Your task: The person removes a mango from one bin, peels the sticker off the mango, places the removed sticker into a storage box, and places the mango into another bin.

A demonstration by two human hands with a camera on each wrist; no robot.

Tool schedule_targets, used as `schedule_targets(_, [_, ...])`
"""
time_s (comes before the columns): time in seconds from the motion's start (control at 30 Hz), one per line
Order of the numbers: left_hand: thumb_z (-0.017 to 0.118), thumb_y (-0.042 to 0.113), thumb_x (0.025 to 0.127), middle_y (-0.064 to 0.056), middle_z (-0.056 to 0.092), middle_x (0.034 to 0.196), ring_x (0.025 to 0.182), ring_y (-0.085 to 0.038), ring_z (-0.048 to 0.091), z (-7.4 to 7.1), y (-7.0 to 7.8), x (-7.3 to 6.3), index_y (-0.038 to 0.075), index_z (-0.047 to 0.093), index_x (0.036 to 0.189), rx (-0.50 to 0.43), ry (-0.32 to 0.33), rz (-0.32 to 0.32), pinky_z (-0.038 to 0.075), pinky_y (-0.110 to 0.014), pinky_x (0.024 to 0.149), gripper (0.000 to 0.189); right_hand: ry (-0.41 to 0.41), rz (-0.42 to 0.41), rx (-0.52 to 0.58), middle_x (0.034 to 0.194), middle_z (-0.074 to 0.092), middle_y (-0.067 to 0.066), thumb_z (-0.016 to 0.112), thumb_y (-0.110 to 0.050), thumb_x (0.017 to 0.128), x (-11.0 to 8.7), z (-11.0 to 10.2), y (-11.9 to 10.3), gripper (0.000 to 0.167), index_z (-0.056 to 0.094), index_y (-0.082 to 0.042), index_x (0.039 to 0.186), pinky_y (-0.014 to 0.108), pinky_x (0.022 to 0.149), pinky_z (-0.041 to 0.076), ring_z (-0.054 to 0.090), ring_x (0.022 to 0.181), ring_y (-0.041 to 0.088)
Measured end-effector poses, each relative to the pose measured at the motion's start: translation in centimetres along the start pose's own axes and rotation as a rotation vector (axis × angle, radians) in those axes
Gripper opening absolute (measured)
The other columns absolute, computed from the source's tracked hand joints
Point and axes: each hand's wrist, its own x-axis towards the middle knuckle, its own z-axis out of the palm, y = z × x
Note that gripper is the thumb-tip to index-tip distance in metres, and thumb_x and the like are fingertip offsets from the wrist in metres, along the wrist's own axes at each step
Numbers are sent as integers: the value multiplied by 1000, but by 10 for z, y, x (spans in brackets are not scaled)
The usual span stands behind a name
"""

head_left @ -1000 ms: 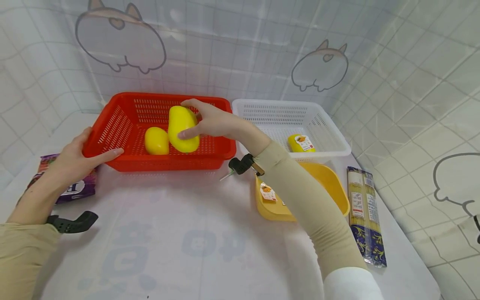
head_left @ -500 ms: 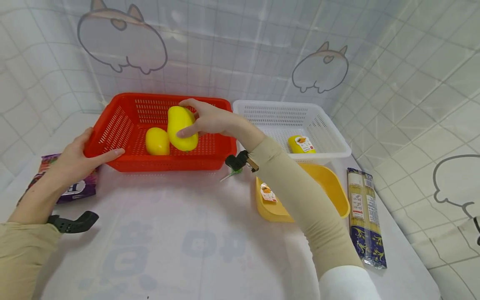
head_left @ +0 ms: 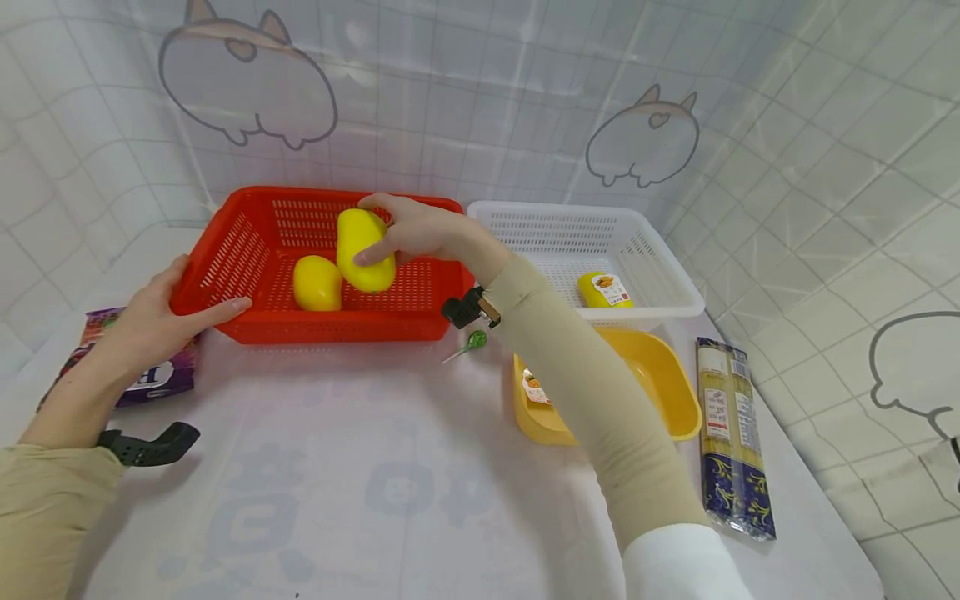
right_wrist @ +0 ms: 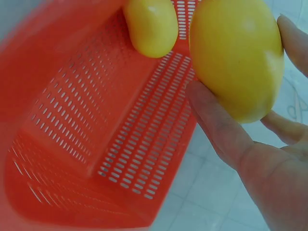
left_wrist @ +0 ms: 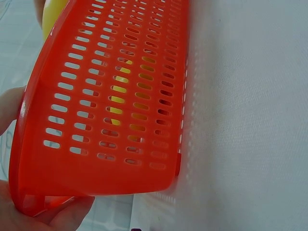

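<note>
My right hand (head_left: 420, 229) holds a yellow mango (head_left: 360, 250) between thumb and fingers, over the red basket (head_left: 337, 327). Close up in the right wrist view, the thumb presses one side of the held mango (right_wrist: 236, 57) and fingertips touch the other. A second mango (head_left: 317, 283) lies on the basket's floor, left of the held one. My left hand (head_left: 153, 321) grips the basket's left end, its thumb over the front rim. The left wrist view shows fingers around the red rim (left_wrist: 21, 144) at a corner; part of that hand is out of frame.
Right of the red basket stands a white basket (head_left: 675, 287) with a labelled yellow mango (head_left: 604, 290). In front are a yellow bin (head_left: 678, 400), partly behind my forearm, and a green lollipop (head_left: 477, 339). Noodle packs (head_left: 731, 437) lie right; a purple bag (head_left: 176, 371) lies left.
The right hand and its mango have risen slightly while the forearm shifted left, uncovering the green lollipop's head. My left hand keeps its grip on the red basket.
</note>
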Motion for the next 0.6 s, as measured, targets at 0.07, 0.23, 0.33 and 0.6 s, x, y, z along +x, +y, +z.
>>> schedule_targets(0.07, [55,62,94,-40,6,156,128,-58,25,0,0,-1,13,-23,155,-2,2,-6,40,-76,90,110,-6,13,-3,135,47,1,78,-17,87,3,-1,-1,79,32,-23,152,27,89,57,60,110,20])
schedule_targets(0.23, [54,63,93,-39,3,158,129,-57,24,1,0,-1,13,-23,155,-9,8,-16,38,-78,92,111,-23,38,-3,137,46,1,76,-16,88,11,-2,-1,80,31,-22,154,27,90,57,61,110,20])
schedule_targets(0.33, [54,63,93,-39,3,158,129,-57,23,1,0,-1,13,-23,155,-6,8,-16,37,-78,92,111,-20,42,4,137,45,1,76,-16,88,17,-3,0,79,32,-22,154,27,91,57,61,111,20])
schedule_targets(0.6, [56,65,92,-38,7,158,129,-56,24,2,4,-1,15,-20,157,-13,17,-14,37,-78,92,111,-12,64,25,141,43,1,76,-17,88,36,-8,6,81,30,-22,155,27,91,56,58,114,20])
